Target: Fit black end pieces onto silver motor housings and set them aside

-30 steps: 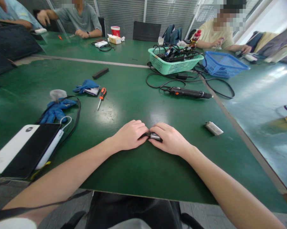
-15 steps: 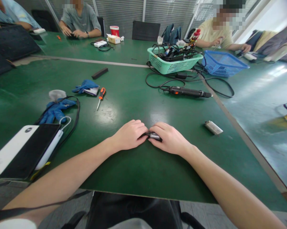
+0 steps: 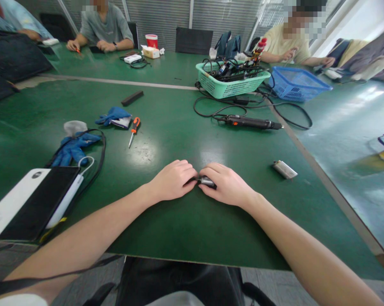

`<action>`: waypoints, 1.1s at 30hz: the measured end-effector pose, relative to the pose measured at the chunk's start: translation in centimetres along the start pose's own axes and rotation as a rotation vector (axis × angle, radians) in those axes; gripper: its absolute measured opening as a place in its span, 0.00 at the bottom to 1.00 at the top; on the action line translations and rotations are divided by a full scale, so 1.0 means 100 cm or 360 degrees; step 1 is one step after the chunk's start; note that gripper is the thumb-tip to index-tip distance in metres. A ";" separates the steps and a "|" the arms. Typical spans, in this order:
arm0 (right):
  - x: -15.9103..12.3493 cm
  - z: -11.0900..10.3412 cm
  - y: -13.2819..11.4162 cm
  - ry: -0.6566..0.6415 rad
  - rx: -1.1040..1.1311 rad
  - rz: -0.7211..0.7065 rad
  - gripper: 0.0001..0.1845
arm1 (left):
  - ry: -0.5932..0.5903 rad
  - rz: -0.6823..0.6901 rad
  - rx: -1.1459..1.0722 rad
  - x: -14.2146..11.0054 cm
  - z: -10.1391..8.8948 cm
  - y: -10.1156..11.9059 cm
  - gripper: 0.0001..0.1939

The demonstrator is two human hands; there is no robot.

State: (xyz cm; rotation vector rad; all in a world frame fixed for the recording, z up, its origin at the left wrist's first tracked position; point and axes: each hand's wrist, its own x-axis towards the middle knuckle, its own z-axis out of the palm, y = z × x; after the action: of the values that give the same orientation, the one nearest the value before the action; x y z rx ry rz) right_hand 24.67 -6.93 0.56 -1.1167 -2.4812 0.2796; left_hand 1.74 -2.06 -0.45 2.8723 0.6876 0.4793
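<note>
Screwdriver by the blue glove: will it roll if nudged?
Likely yes: the screwdriver lies loose, and its orange-and-black handle looks rounded on the glossy green tabletop. It probably feels handle-heavy, given the thin metal shaft. It should be stiff, not floppy.

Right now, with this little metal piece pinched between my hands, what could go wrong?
The small metal part is held only between your left hand and right hand, so if either eases, it could slip and roll across the smooth green table top. Moving your right hand out sideways might also bump the loose silver pack lying nearby.
</note>
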 end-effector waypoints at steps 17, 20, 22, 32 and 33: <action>0.000 -0.003 -0.001 -0.0009 -0.0047 0.0035 0.09 | 0.0020 -0.0025 -0.0002 0.000 0.000 0.001 0.10; 0.000 -0.003 0.000 -0.0027 -0.0050 0.0046 0.09 | 0.0017 -0.0031 -0.0004 0.000 0.000 0.001 0.10; 0.000 -0.003 0.000 -0.0033 -0.0055 0.0052 0.09 | 0.0012 -0.0031 -0.0001 0.000 0.001 0.001 0.10; 0.000 -0.003 0.000 -0.0018 -0.0073 0.0048 0.09 | 0.0016 -0.0036 0.0007 0.000 0.000 0.001 0.09; 0.000 -0.003 0.000 -0.0019 -0.0073 0.0048 0.09 | 0.0016 -0.0037 0.0010 0.000 0.000 0.001 0.09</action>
State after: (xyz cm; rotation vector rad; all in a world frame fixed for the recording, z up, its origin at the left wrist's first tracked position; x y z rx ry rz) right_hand 24.76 -6.93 0.84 -1.1752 -2.4947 0.2396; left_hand 1.77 -2.17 -0.47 2.8666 0.7244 0.4897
